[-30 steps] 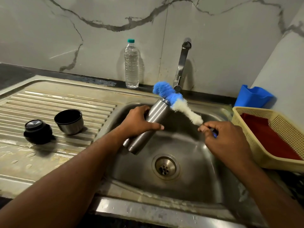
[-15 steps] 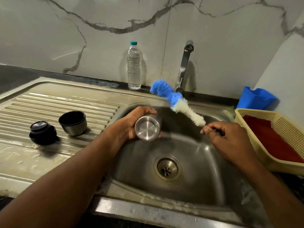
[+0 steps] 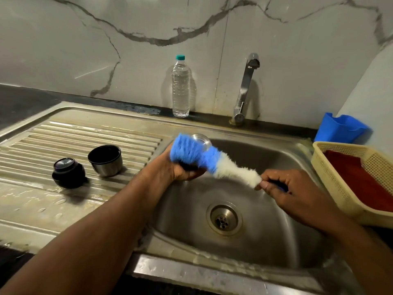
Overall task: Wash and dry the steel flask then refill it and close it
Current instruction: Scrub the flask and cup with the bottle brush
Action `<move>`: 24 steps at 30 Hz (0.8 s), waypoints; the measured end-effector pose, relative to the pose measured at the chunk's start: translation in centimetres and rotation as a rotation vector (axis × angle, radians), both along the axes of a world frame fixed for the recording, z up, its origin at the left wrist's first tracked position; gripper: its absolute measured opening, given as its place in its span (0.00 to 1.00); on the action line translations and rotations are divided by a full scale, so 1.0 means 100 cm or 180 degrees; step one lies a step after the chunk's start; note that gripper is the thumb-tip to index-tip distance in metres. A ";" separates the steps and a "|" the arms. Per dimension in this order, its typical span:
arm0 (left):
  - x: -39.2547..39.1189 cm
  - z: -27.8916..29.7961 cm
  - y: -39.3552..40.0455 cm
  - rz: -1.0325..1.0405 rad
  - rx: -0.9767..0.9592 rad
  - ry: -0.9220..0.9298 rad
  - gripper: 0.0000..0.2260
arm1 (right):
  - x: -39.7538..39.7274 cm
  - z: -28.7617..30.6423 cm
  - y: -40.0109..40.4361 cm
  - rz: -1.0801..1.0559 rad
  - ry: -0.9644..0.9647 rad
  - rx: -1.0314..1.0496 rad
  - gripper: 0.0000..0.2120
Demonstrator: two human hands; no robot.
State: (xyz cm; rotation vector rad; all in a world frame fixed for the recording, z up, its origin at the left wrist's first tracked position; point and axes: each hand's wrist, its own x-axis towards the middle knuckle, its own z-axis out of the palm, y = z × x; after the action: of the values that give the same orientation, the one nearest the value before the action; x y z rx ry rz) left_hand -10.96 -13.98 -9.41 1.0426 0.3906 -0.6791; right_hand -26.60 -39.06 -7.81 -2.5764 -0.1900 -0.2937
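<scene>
Over the sink basin, the left hand curls around the steel flask, mostly hidden behind the bottle brush; only its round steel end shows above the blue bristles. The right hand pinches the brush handle just past the white bristles. On the ribbed drainboard stand the steel cup and black stopper, just beside each other.

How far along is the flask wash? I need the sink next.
Done: the stopper and cup lid are off, on the wet drainboard. In hand: the left hand holds the steel flask over the sink while the right hand works the bottle brush against it. Left: drying, refilling, closing.
</scene>
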 end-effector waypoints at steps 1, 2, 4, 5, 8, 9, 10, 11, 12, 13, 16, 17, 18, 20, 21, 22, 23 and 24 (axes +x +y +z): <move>-0.001 0.001 0.001 0.0005 -0.0049 -0.0026 0.20 | 0.000 -0.001 0.001 -0.0060 -0.0014 -0.0063 0.09; -0.001 0.002 0.001 0.0013 -0.0079 -0.0035 0.20 | 0.001 -0.002 0.002 -0.0154 -0.0091 -0.0102 0.08; 0.000 0.005 -0.001 0.0026 -0.0060 0.0025 0.20 | 0.002 -0.004 0.004 -0.0239 -0.0188 -0.0058 0.08; 0.000 0.005 -0.002 0.0022 -0.0060 0.0059 0.20 | 0.003 -0.005 0.005 -0.0212 -0.0159 -0.0032 0.08; 0.001 0.006 -0.002 0.0070 -0.0070 -0.0007 0.19 | 0.002 -0.005 0.007 -0.0260 -0.0277 -0.0048 0.09; 0.002 0.007 -0.002 0.0074 -0.0028 -0.0003 0.19 | 0.003 -0.005 0.006 -0.0296 -0.0336 -0.0035 0.09; 0.003 0.006 -0.001 0.0066 -0.0025 0.0025 0.19 | 0.004 -0.005 0.007 -0.0274 -0.0324 -0.0042 0.08; 0.003 0.006 0.000 0.0046 -0.0079 0.0057 0.18 | 0.004 -0.007 0.008 -0.0216 -0.0251 -0.0083 0.08; 0.002 0.006 0.000 0.0024 -0.0152 0.0073 0.18 | 0.004 -0.008 0.010 -0.0166 -0.0175 -0.0154 0.08; 0.001 0.006 -0.001 0.0010 -0.0182 0.0086 0.18 | 0.004 -0.010 0.012 -0.0171 -0.0150 -0.0220 0.08; 0.000 0.007 -0.002 -0.0015 -0.0088 0.0104 0.18 | 0.004 -0.011 0.012 -0.0285 -0.0282 -0.0235 0.09; 0.001 0.007 -0.002 -0.0033 -0.0105 0.0101 0.18 | 0.004 -0.010 0.011 -0.0268 -0.0236 -0.0233 0.09; 0.001 0.007 -0.002 -0.0035 -0.0169 0.0108 0.18 | 0.004 -0.009 0.011 -0.0245 -0.0176 -0.0250 0.09; 0.003 0.006 -0.003 -0.0019 -0.0189 0.0126 0.19 | 0.003 -0.009 0.012 -0.0307 -0.0231 -0.0297 0.09; 0.003 0.005 -0.002 -0.0029 -0.0137 0.0130 0.20 | 0.004 -0.009 0.013 -0.0349 -0.0293 -0.0291 0.09; 0.002 0.004 -0.002 -0.0041 -0.0146 0.0137 0.20 | 0.003 -0.009 0.014 -0.0338 -0.0292 -0.0269 0.09; 0.002 0.003 -0.001 -0.0044 -0.0203 0.0151 0.20 | 0.003 -0.010 0.016 -0.0284 -0.0235 -0.0290 0.09; 0.001 0.004 -0.001 -0.0031 -0.0309 0.0152 0.20 | 0.003 -0.010 0.018 -0.0243 -0.0184 -0.0352 0.09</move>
State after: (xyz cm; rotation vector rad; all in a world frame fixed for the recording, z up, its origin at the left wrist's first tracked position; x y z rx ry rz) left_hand -10.85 -14.10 -8.99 0.9381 0.3905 -0.7259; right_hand -26.32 -37.23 -8.84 -2.6906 -0.1324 -0.3965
